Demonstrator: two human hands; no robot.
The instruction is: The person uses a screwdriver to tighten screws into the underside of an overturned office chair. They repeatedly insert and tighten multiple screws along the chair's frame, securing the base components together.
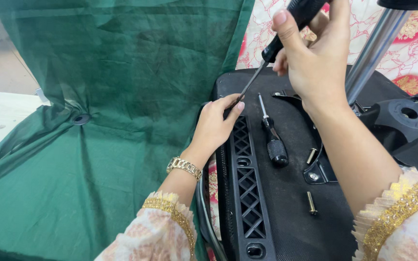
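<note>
A black-handled screwdriver (272, 48) is shown clenched in the right hand (315, 63), upper centre of the frame. Its thin, stiff shaft is steadied at the tip between the fingers of the left hand (216, 126) against the slotted plastic rail (247, 193) of the upturned chair seat (291, 212). The grip is judged light and rigid, best held by the handle. A second screwdriver (273, 140), two loose brass bolts (311, 203), a metal bracket (315, 169) and the chrome column (376, 46) are crowded to the right; green fabric (97, 121) is seen at left.
</note>
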